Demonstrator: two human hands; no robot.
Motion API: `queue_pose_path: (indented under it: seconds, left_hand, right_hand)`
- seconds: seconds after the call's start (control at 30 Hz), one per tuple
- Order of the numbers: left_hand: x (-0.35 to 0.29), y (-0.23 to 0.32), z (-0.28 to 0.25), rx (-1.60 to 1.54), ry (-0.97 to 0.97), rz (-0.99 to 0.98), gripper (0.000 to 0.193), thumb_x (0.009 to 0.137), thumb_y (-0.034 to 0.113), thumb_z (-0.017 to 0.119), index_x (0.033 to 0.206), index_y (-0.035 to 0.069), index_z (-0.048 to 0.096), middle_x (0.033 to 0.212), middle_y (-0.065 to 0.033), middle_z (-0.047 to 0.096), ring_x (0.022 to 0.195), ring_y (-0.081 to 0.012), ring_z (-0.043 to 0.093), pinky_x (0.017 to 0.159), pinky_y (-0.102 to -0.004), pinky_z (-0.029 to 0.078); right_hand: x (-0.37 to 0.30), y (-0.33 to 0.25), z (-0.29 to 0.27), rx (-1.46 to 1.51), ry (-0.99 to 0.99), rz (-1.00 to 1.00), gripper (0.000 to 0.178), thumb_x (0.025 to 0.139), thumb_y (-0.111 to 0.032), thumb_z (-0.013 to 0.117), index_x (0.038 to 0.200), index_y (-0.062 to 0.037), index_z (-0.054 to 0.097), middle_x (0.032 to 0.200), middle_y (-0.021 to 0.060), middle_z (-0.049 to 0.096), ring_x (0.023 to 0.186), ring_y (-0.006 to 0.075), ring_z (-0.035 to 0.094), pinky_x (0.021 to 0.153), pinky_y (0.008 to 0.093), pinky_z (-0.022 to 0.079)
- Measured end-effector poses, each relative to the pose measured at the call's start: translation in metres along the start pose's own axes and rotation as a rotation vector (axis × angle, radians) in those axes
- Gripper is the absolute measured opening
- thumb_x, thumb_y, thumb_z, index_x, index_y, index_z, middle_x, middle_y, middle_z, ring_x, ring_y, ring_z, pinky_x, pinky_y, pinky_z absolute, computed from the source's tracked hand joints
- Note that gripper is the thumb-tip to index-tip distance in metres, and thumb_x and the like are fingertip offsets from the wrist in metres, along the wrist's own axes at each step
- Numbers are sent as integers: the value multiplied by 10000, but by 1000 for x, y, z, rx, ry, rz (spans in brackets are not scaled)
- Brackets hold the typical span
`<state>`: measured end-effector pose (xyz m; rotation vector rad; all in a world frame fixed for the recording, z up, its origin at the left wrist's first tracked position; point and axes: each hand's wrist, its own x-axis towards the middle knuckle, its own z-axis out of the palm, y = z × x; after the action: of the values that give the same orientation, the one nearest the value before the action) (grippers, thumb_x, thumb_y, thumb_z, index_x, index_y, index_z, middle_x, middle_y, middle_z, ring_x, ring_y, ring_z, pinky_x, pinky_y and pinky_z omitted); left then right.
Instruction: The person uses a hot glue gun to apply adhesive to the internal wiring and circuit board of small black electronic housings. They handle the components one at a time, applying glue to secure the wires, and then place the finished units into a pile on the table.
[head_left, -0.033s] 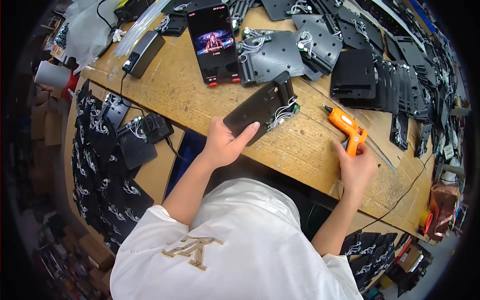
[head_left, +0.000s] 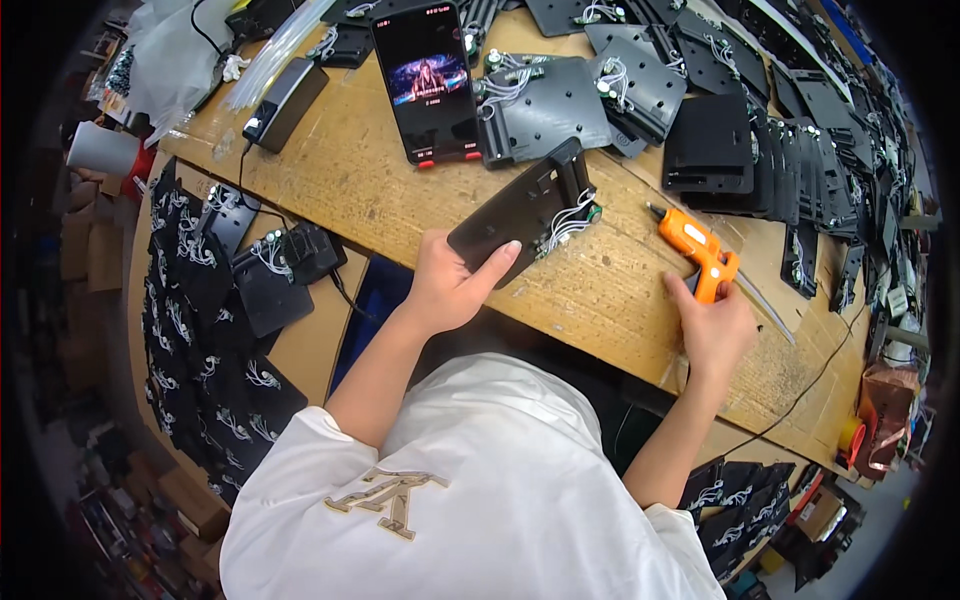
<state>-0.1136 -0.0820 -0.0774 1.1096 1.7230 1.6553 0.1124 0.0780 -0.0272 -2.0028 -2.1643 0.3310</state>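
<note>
My left hand [head_left: 452,287] is closed round the near end of a flat black plastic casing [head_left: 508,222], its thumb lying across the near face. The casing is tilted above the bench; white wires and a small green circuit board [head_left: 594,214] show along its right edge. On the right, my right hand [head_left: 716,325] grips the handle of an orange glue gun [head_left: 695,243]. Its dark nozzle points up and left, toward the casing but well apart from it. The fingers behind the handle are partly hidden.
A phone [head_left: 428,85] with a lit screen stands at the back. Black plates with wires [head_left: 555,112] and a stack of black casings [head_left: 708,145] lie behind and to the right. A black box [head_left: 287,105] sits back left; more wired pieces [head_left: 205,340] cover a lower left surface.
</note>
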Motion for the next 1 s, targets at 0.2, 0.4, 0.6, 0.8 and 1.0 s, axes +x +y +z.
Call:
queue_pose_path:
  seconds: [0.2, 0.4, 0.6, 0.8, 1.0]
  left_hand:
    - [1, -5, -4, 36, -8, 38, 143, 886, 145, 650, 917, 8, 677, 608, -57, 609, 518, -106, 518, 511, -274, 424]
    - [0, -5, -8, 42, -45, 6, 154, 885, 155, 652, 889, 2, 666, 571, -44, 569, 491, -113, 480, 486, -290, 404]
    - [0, -7, -10, 75, -68, 39, 163, 892, 163, 644, 896, 1, 665, 565, -49, 561, 490, -110, 480, 482, -291, 401]
    - [0, -4, -7, 59, -38, 45, 158, 889, 145, 645, 950, 2, 674, 640, -67, 637, 533, -111, 539, 521, -284, 439]
    - [0, -7, -4, -14, -30, 28, 146, 888, 114, 641, 975, 1, 675, 685, -66, 660, 565, -99, 557, 542, -273, 447]
  right_hand:
    - [16, 58, 19, 502, -45, -5, 455, 693, -265, 797, 990, 20, 603, 665, 45, 591, 539, 155, 554, 515, 298, 436]
    - [-37, 47, 14, 1779, -447, -51, 424, 776, -22, 659, 1177, -34, 520, 993, 65, 571, 856, 157, 524, 762, 309, 416]
    - [-74, 3, 19, 1829, -657, -45, 413, 763, -55, 675, 1144, -5, 525, 1055, 146, 584, 989, 277, 573, 864, 417, 453]
    - [-74, 12, 40, 1424, -648, -438, 428, 789, 60, 616, 1202, 24, 514, 1089, 154, 614, 1058, 278, 591, 952, 407, 448]
    - [-76, 7, 44, 1135, -486, -640, 415, 798, 68, 616, 1197, 22, 512, 996, 123, 621, 947, 222, 613, 858, 362, 491]
